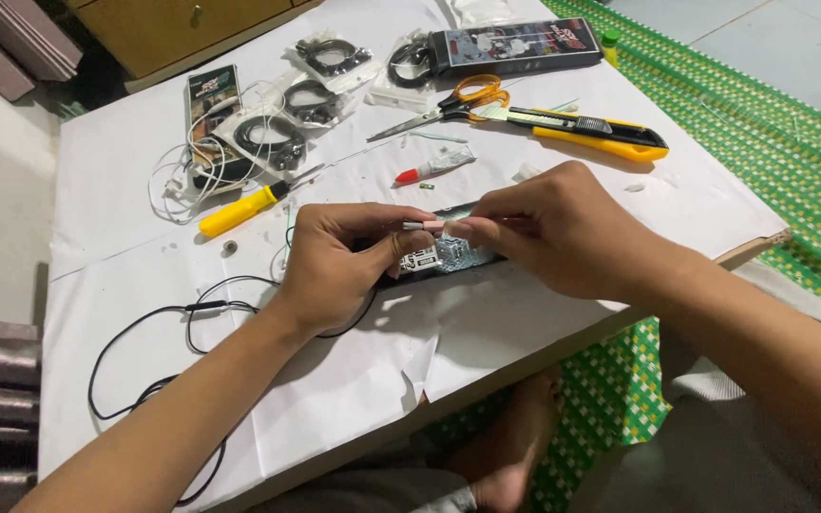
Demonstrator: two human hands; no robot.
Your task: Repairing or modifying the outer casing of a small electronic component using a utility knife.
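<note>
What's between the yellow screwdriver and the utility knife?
Head view: a small red-capped tube lies between the yellow screwdriver and the utility knife, on the white paper.

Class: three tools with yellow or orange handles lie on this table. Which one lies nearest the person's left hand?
The yellow-handled screwdriver, just up-left of the left hand. The orange-handled scissors and yellow utility knife lie farther back.
</note>
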